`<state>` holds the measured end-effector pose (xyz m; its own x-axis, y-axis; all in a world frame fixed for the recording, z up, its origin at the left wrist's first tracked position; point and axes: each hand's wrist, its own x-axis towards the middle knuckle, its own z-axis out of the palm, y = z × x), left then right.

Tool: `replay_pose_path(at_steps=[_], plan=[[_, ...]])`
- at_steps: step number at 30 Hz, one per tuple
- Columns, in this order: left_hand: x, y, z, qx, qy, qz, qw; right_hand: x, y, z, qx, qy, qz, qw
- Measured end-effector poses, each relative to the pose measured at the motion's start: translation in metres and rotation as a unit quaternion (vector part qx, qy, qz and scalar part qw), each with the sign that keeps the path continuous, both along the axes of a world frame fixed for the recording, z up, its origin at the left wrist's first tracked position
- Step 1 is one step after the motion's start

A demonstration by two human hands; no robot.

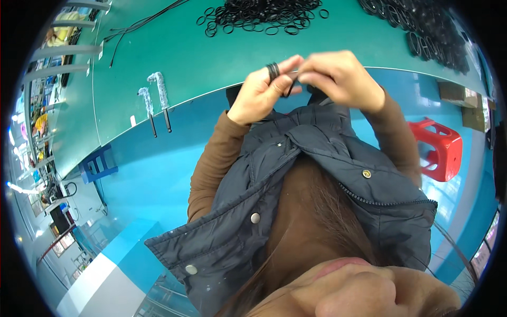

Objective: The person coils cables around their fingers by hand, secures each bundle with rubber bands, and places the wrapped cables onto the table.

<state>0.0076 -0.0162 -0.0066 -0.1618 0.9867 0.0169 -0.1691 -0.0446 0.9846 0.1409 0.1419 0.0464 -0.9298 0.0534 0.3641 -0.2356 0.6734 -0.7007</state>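
Observation:
Over the near edge of the green table (185,63), my two hands come together. My left hand (256,98) is closed, with several black rubber rings (273,71) looped around a finger. Its thumb and fingertips press on a thin black ring (290,89) that hangs below them. My right hand (340,76) meets those fingertips in a pinch; what lies between its own fingers is too small to make out. Farther back on the table, beyond both hands, is a heaped pile of similar black rings (259,16), with a few lying loose around it.
Bundles of black looped pieces (422,45) cover the table's far right. Two plastic-wrapped pieces with dark stems (161,92) lie at the left near the edge; thin black cables (140,24) lie behind. A red stool (446,150) and cardboard boxes (458,95) stand at right.

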Motion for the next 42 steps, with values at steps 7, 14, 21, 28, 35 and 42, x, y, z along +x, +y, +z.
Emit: replay_pose_path(at_steps=[7, 14, 21, 28, 35, 42], plan=[[-0.011, -0.012, 0.017, 0.041, -0.200, -0.165, 0.965, -0.014, 0.000, -0.073, -0.250, -0.054, -0.012, 0.967], [-0.023, 0.000, 0.013, 0.154, -0.212, 0.152, 0.953, 0.037, -0.033, -0.052, -0.086, -0.164, 0.013, 0.983], [-0.003, -0.008, -0.001, -0.015, 0.056, 0.033, 0.998, 0.004, 0.002, -0.001, 0.015, 0.044, -0.018, 0.999], [0.000, -0.013, 0.025, 0.028, -0.186, -0.034, 0.981, -0.012, -0.007, -0.077, -0.177, -0.019, -0.059, 0.982], [-0.019, 0.000, 0.017, 0.132, -0.183, 0.176, 0.958, 0.034, -0.040, -0.071, -0.042, -0.107, -0.051, 0.992], [0.000, 0.001, -0.006, 0.070, 0.011, 0.123, 0.990, 0.005, -0.008, -0.002, 0.266, 0.113, -0.056, 0.956]])
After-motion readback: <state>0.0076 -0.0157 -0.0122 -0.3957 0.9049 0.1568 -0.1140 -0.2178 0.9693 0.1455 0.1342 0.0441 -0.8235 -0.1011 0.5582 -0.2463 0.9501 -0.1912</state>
